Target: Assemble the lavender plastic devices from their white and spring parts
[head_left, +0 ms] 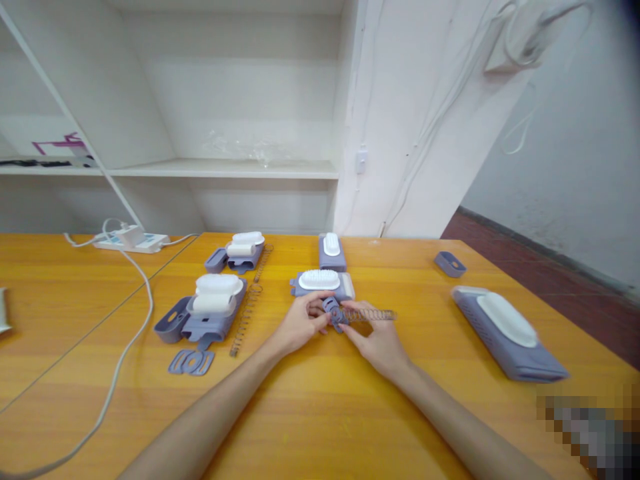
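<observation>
purple slotted piece (329,305) | between both hands (299,325) (383,348), grasping it | spring (374,314) at right hand

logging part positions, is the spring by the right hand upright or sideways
Sideways: the spring runs horizontally from the purple plate across the right hand.

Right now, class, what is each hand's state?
Left hand: closed, holding a plate.
Right hand: closed on the same plate; whether it also grips the spring cannot be told.

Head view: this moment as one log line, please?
left grip: on grayish-purple piece | right grip: same piece | spring: extending right from piece | white bristled pad: beyond piece
</observation>
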Motion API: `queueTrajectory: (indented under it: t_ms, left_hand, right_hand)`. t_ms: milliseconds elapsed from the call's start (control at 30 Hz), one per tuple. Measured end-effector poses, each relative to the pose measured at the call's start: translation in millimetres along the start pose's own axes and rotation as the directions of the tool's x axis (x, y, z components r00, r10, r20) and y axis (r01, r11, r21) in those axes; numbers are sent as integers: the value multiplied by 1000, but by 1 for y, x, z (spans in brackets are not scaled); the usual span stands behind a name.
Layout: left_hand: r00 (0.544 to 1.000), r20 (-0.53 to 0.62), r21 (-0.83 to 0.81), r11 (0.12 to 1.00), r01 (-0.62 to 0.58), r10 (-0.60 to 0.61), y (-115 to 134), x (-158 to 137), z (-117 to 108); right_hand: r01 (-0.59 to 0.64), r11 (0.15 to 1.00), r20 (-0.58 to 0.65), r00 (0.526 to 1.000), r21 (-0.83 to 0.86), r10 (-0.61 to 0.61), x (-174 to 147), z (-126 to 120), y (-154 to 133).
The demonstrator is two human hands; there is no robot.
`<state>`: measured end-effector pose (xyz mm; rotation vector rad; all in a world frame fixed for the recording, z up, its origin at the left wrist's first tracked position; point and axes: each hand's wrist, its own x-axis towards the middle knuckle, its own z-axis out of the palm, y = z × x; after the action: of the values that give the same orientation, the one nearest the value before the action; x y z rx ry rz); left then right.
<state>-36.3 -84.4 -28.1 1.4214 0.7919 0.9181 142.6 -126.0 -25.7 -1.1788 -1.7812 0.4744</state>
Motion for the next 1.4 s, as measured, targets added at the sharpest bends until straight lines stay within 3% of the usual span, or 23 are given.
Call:
queueTrajectory:
  t_ms: [200,800,1067,1400]
  left_hand:
    - [1000,31,29,1000,0,-1,-1,-1,-2]
    - [992,124,122,991,-50,35,5,-5,2]
    - [995,98,68,998,-18,11,-2,-3,2]
    - [988,156,106,994,-27,11,6,-5,1]
  right_hand:
    - [28,998,69,997,-52,-25,0,-1,-2]
    - [-92,978,33,994,-189,100,-3,3,3]
    - [54,983,104,994,-175,-36,-2,2,4]
    - [4,991,61,998,-137,4,-3,3,4]
